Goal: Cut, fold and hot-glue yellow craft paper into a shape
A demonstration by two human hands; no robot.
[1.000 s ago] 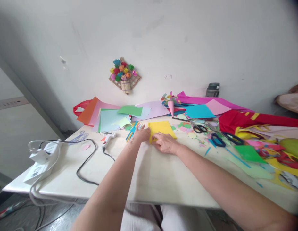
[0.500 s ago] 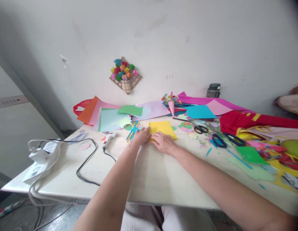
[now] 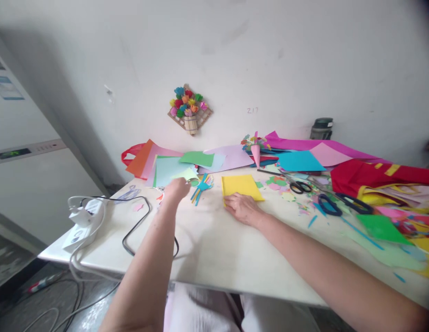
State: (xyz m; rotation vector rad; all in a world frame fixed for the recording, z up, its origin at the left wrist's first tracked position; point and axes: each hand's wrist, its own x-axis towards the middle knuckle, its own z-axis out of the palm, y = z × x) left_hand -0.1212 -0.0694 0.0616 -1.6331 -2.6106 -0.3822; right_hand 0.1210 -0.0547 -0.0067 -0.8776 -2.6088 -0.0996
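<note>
My right hand [image 3: 244,208] rests on the lower left part of a yellow sheet of paper [image 3: 244,186], its fingers lying along the left edge, where a narrow strip looks folded. To the left, my left hand [image 3: 179,188] is over the table, near the pale green paper scraps. Its fingers are blurred and partly hidden, so I cannot tell whether it holds anything. My left forearm covers most of the white glue gun, whose black cord [image 3: 126,240] shows on the table. Between the hands lies a small bundle of blue and yellow paper strips [image 3: 201,186].
Colored sheets [image 3: 166,168] lie along the wall. A pink paper cone with flowers [image 3: 255,154] stands at the back. Scissors [image 3: 300,186], larger scissors [image 3: 330,205] and paper scraps are on the right. A power strip [image 3: 85,226] sits at the left edge.
My left hand has left the yellow paper and moved left, past the strip bundle, its forearm now over the glue gun. My right hand stays on the paper. The view has shifted left.
</note>
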